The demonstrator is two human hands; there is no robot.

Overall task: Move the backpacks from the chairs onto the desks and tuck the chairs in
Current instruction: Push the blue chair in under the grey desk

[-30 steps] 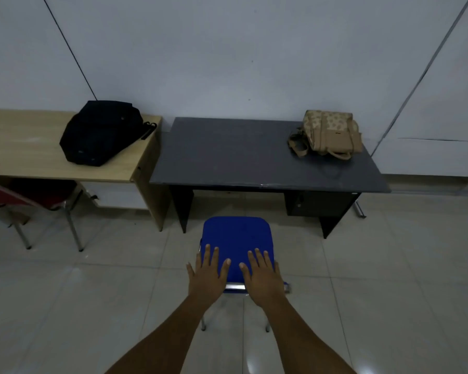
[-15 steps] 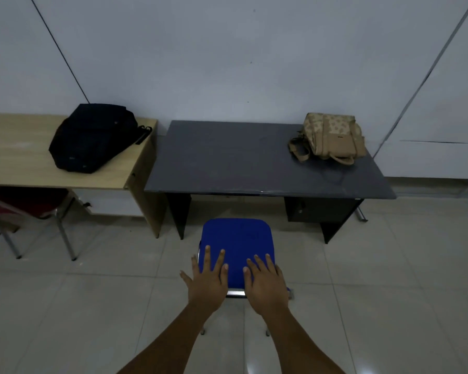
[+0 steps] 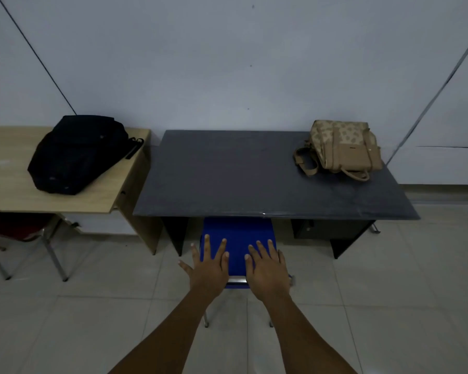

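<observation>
Both hands lie flat and released, fingers spread, on the near part of the blue chair (image 3: 237,238) at 6 o'clock, left hand (image 3: 207,268) beside right hand (image 3: 266,268), gripping nothing. Largest is the dark worktop (image 3: 254,179) at centre, its front edge covering the chair's far part; the wooden worktop (image 3: 8,190) stands at 9 o'clock with a red chair (image 3: 16,225) beneath. The black backpack (image 3: 79,153) rests on the wooden worktop, the tan backpack (image 3: 341,148) at the dark one's 2 o'clock corner.
</observation>
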